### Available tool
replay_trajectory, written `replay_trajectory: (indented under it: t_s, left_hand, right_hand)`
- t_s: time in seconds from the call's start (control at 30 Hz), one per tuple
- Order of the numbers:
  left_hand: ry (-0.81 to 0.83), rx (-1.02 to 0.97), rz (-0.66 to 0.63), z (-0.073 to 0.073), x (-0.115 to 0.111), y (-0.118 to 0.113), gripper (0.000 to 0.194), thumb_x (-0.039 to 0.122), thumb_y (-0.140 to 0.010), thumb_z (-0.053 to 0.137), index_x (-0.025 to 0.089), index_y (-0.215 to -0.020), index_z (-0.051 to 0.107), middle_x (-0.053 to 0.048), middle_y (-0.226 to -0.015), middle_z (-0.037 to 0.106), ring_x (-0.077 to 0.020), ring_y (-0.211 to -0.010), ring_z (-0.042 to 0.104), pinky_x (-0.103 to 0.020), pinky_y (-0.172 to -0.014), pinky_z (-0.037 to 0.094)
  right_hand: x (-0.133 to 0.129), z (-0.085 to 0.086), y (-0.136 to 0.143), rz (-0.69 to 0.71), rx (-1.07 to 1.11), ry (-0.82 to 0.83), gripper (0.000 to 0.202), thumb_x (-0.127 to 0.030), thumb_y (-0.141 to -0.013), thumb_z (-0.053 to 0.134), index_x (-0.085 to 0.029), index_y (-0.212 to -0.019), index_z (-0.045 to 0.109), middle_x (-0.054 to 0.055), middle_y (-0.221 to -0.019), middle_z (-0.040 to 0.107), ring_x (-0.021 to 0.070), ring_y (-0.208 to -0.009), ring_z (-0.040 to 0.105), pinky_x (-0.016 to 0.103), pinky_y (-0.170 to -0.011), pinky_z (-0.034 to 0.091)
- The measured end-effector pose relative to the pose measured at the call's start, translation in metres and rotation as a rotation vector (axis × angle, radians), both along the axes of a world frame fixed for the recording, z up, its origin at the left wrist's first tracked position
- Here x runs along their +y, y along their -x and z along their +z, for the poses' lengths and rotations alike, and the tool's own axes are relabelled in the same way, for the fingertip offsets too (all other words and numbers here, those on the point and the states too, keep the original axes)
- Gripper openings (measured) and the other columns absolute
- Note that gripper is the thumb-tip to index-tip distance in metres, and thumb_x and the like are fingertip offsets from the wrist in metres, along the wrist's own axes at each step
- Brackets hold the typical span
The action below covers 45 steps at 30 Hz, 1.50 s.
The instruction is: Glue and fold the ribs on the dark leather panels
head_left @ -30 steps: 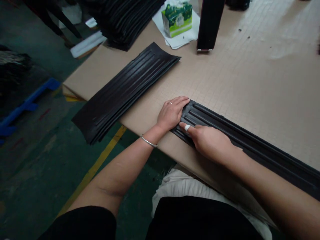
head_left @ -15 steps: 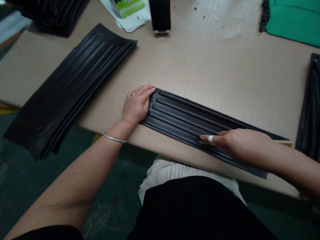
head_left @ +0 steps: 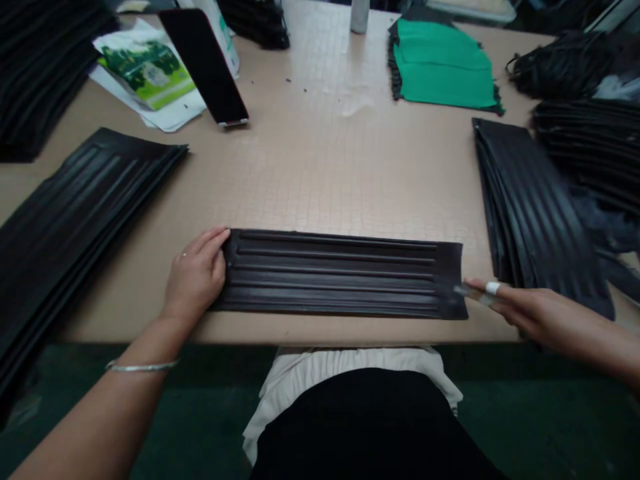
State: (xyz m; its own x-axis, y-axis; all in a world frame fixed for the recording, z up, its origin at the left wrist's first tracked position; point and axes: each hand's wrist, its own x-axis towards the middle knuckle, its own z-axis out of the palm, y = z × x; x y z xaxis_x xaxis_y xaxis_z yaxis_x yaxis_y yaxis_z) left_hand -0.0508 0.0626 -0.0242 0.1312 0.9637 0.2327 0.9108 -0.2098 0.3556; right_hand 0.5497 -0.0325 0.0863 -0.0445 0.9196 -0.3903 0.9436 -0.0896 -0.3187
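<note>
A long dark leather-like panel with raised ribs [head_left: 340, 272] lies flat along the front of the table. My left hand [head_left: 197, 270] holds its left end, with the fingers close together at the upper corner and the thumb on the surface. Just past the panel's right end, my right hand [head_left: 530, 310] is closed around a thin, pale-tipped tool [head_left: 473, 292]. Blur hides the exact kind of tool. Its tip is close to the panel's right edge; whether it touches cannot be told.
Stacks of similar ribbed panels lie at left [head_left: 75, 200] and right [head_left: 540, 207]. A propped phone [head_left: 205, 67] stands beside a green-and-white packet [head_left: 145, 67]. Green pieces [head_left: 445, 63] and dark bundles [head_left: 565, 67] are farther back. The table's front edge [head_left: 350, 337] runs near my body.
My right hand has moved right with the tool, from over the panel to beyond its end. My left hand remains at the left end. The view has turned, showing more of the right side.
</note>
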Motion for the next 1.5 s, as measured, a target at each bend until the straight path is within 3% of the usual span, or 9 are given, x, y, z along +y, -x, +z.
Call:
replay_trajectory:
  t_s: [0.07, 0.23, 0.37, 0.5, 0.7, 1.07, 1.27, 1.4, 1.5]
  left_hand:
    - [0.003, 0.023, 0.060, 0.004, -0.024, -0.003, 0.048, 0.030, -0.102, 0.039, 0.015, -0.144, 0.057, -0.013, -0.151, 0.057, -0.0307, -0.141, 0.053, -0.051, -0.124, 0.039]
    - [0.041, 0.067, 0.191, 0.016, -0.073, -0.019, 0.057, 0.046, -0.102, 0.040, 0.018, -0.151, 0.049, -0.018, -0.147, 0.056, -0.0391, -0.139, 0.053, -0.059, -0.119, 0.043]
    - [0.035, 0.065, 0.112, 0.018, -0.076, -0.034, 0.060, 0.044, -0.103, 0.043, 0.025, -0.160, 0.037, -0.016, -0.166, 0.037, -0.0390, -0.152, 0.038, -0.060, -0.124, 0.035]
    - [0.084, 0.113, -0.030, 0.008, -0.069, -0.038, 0.062, 0.041, -0.105, 0.038, 0.030, -0.165, 0.026, -0.013, -0.166, 0.041, -0.0360, -0.153, 0.037, -0.062, -0.126, 0.026]
    - [0.122, 0.135, -0.042, 0.005, -0.072, -0.034, 0.066, 0.042, -0.105, 0.037, 0.029, -0.167, 0.020, -0.014, -0.167, 0.037, -0.0377, -0.154, 0.035, -0.064, -0.126, 0.024]
    - [0.140, 0.116, -0.049, 0.009, -0.073, -0.031, 0.066, 0.041, -0.104, 0.040, 0.029, -0.166, 0.022, -0.015, -0.168, 0.036, -0.0392, -0.154, 0.034, -0.064, -0.125, 0.027]
    - [0.184, 0.177, -0.133, 0.029, -0.039, -0.032, 0.065, 0.054, -0.101, 0.044, 0.020, -0.156, 0.042, -0.020, -0.147, 0.060, -0.0409, -0.136, 0.056, -0.064, -0.121, 0.032]
    - [0.371, 0.025, -0.255, 0.053, 0.015, -0.101, 0.060, 0.061, -0.094, 0.053, 0.023, -0.141, 0.057, -0.013, -0.123, 0.072, -0.0337, -0.113, 0.068, -0.048, -0.098, 0.053]
    - [0.616, -0.033, -0.392, 0.061, 0.051, -0.166, 0.041, 0.054, -0.089, 0.063, 0.026, -0.118, 0.069, -0.008, -0.104, 0.076, -0.0281, -0.093, 0.071, -0.037, -0.079, 0.053]
  right_hand:
    - [0.005, -0.004, 0.007, -0.079, 0.023, -0.014, 0.054, -0.055, -0.095, 0.045, -0.021, -0.130, 0.066, 0.008, -0.075, 0.070, 0.0255, -0.062, 0.066, 0.035, -0.059, 0.047]
    - [0.041, -0.037, 0.057, -0.150, -0.193, -0.239, 0.029, -0.040, -0.102, 0.041, -0.018, -0.098, 0.059, 0.012, -0.088, 0.069, 0.0244, -0.074, 0.067, 0.032, -0.062, 0.041]
    - [0.067, -0.055, 0.105, -0.107, -0.467, -0.235, 0.027, -0.033, -0.108, 0.037, -0.018, -0.099, 0.058, 0.013, -0.096, 0.070, 0.0253, -0.079, 0.068, 0.034, -0.060, 0.034]
    - [0.062, -0.063, 0.126, -0.103, -0.522, -0.231, 0.027, -0.033, -0.110, 0.035, -0.017, -0.103, 0.056, 0.012, -0.099, 0.069, 0.0240, -0.076, 0.068, 0.034, -0.057, 0.028]
    - [0.064, -0.070, 0.127, -0.093, -0.573, -0.212, 0.032, -0.034, -0.111, 0.030, -0.017, -0.103, 0.055, 0.012, -0.102, 0.068, 0.0226, -0.079, 0.067, 0.033, -0.058, 0.026]
    - [0.137, -0.071, 0.083, -0.167, -0.592, -0.261, 0.037, -0.035, -0.110, 0.029, -0.012, -0.113, 0.057, 0.019, -0.110, 0.067, 0.0277, -0.087, 0.067, 0.034, -0.060, 0.028]
    - [0.178, -0.075, 0.050, -0.245, -0.529, -0.302, 0.051, -0.045, -0.109, 0.026, -0.008, -0.122, 0.059, 0.020, -0.098, 0.070, 0.0295, -0.084, 0.065, 0.035, -0.063, 0.031]
    - [0.189, -0.078, 0.046, -0.286, -0.454, -0.310, 0.059, -0.049, -0.109, 0.019, -0.009, -0.121, 0.061, 0.020, -0.095, 0.071, 0.0291, -0.083, 0.065, 0.035, -0.063, 0.032]
    - [0.189, -0.079, 0.043, -0.299, -0.402, -0.316, 0.060, -0.053, -0.108, 0.023, -0.010, -0.117, 0.063, 0.021, -0.100, 0.072, 0.0297, -0.084, 0.066, 0.036, -0.062, 0.031]
